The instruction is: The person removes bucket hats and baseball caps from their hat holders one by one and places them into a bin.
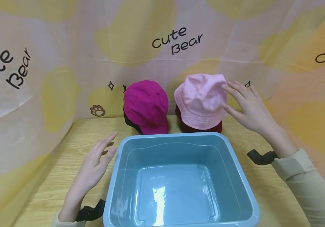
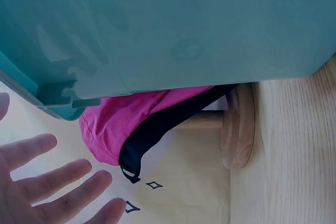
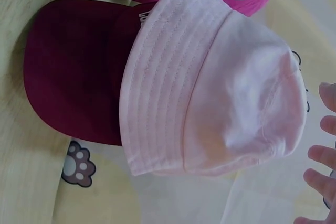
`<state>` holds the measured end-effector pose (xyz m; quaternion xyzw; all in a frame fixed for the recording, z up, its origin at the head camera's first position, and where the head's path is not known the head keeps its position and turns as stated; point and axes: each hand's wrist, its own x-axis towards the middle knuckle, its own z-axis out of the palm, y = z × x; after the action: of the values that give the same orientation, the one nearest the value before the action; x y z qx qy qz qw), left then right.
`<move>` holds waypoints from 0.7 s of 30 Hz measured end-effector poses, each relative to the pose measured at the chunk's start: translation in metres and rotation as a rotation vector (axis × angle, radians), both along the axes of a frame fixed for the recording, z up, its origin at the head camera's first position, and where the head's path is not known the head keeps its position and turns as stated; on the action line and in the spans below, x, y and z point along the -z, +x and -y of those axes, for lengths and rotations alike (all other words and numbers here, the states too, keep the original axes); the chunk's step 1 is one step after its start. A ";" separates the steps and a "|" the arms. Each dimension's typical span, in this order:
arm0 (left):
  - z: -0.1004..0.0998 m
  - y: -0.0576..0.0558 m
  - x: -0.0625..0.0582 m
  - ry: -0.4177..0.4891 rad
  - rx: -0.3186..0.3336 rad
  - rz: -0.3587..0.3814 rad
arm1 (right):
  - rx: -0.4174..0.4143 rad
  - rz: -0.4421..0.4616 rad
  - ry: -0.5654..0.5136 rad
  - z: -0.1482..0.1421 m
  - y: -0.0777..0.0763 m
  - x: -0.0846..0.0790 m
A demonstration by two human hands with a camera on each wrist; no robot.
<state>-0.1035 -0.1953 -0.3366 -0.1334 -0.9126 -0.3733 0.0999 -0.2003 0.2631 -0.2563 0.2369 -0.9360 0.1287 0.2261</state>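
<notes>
Our left grip [image 1: 93, 167] and right grip [image 1: 248, 108] hold nothing, fingers spread. The pink hat [image 1: 203, 97] sits on the red cap [image 3: 73, 72] behind the tub [image 1: 176, 152]. If we tug hard, the red cap might fall too.

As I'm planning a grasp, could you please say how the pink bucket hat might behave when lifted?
The pink bucket hat looks soft and may crumple, given its creased crown. Its stitched brim probably holds shape better. Sitting over the maroon cap, it might drag that along.
</notes>
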 end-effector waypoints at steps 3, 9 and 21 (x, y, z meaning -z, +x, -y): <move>0.001 0.001 0.000 0.012 0.001 0.008 | -0.014 -0.010 -0.015 0.001 -0.003 -0.001; 0.000 0.000 -0.002 0.030 -0.022 0.016 | -0.017 -0.008 -0.035 0.001 -0.009 -0.006; 0.002 0.002 -0.007 0.050 -0.031 0.062 | -0.004 0.032 -0.065 0.004 -0.020 -0.012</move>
<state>-0.1015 -0.1977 -0.3295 -0.1050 -0.9077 -0.3983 0.0806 -0.2201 0.2586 -0.2447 0.2293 -0.9343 0.1635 0.2184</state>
